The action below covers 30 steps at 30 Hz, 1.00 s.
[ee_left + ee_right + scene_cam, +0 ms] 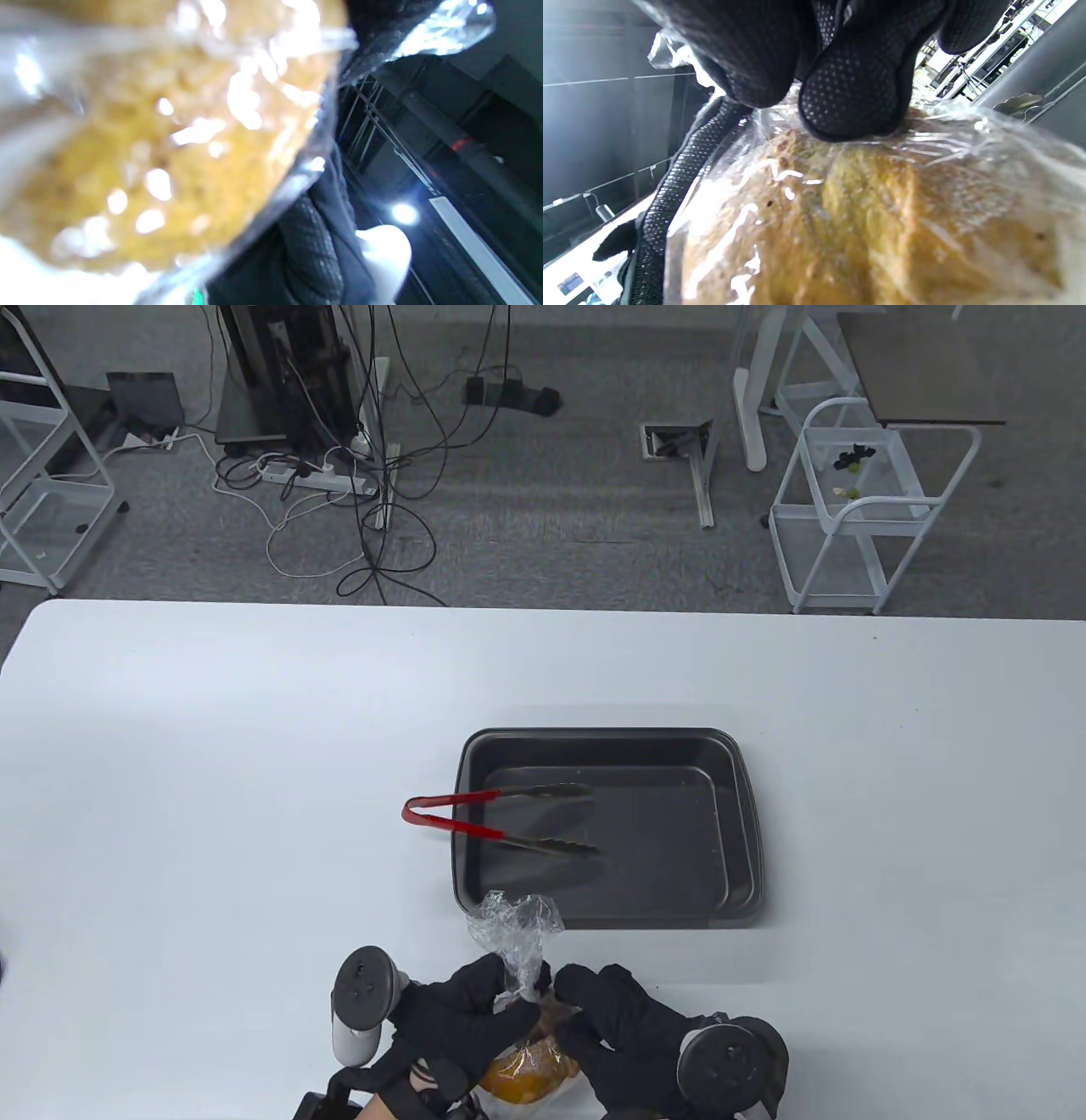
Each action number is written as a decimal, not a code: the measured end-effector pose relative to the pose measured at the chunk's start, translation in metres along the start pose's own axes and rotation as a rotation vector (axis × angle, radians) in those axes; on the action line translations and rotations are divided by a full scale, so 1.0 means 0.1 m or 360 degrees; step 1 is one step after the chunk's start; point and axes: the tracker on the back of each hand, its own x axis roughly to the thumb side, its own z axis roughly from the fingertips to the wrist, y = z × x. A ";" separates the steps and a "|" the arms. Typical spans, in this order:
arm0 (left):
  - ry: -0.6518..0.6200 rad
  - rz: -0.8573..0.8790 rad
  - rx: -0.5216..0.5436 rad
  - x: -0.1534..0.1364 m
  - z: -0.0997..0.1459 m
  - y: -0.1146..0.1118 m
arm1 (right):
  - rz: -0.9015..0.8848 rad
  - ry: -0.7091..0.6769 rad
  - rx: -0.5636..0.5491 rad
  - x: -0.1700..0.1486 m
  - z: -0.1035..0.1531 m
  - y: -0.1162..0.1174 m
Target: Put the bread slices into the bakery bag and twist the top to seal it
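Clear bakery bag [515,935] holds your bread slices [523,1070].
Your left hand [458,1018] and right hand [624,1027] pinch its gathered neck; red tongs [496,819] rest on the black tray [747,823].

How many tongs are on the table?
1. The red-handled tongs lie across the left rim of the black baking tray, tips inside it. Nothing suggests more hidden.

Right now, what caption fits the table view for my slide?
Both hands, left hand and right hand, pinch the bread bag's neck beside the tray.
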 end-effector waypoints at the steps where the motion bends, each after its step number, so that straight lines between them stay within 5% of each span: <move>1: 0.0014 -0.0005 0.0004 0.00 0.00 0.00 | -0.0050 0.0029 -0.0015 -0.01 0.00 -0.01; 5: 0.0030 -0.0109 0.0031 0.04 -0.01 0.00 | 0.0034 -0.0181 -0.0111 0.06 0.03 -0.06; 7: 0.0048 -0.0196 0.0041 0.07 -0.01 -0.04 | 0.0406 -0.0411 -0.0145 0.17 0.05 -0.02; 11: 0.0083 -0.0302 0.0053 0.10 -0.01 -0.06 | 0.0716 -0.0594 -0.0234 0.26 0.08 0.03; 19: 0.0101 -0.0401 -0.0021 0.12 -0.02 -0.15 | 0.0477 -0.0563 -0.0127 0.11 -0.01 0.01; 25: 0.0047 -0.0528 -0.0038 0.17 -0.02 -0.21 | -0.0231 -0.0271 0.0087 -0.05 -0.11 -0.07; 30: 0.0064 -0.0561 0.0042 0.18 -0.01 -0.19 | 0.0198 -0.0419 0.0058 0.00 -0.05 -0.13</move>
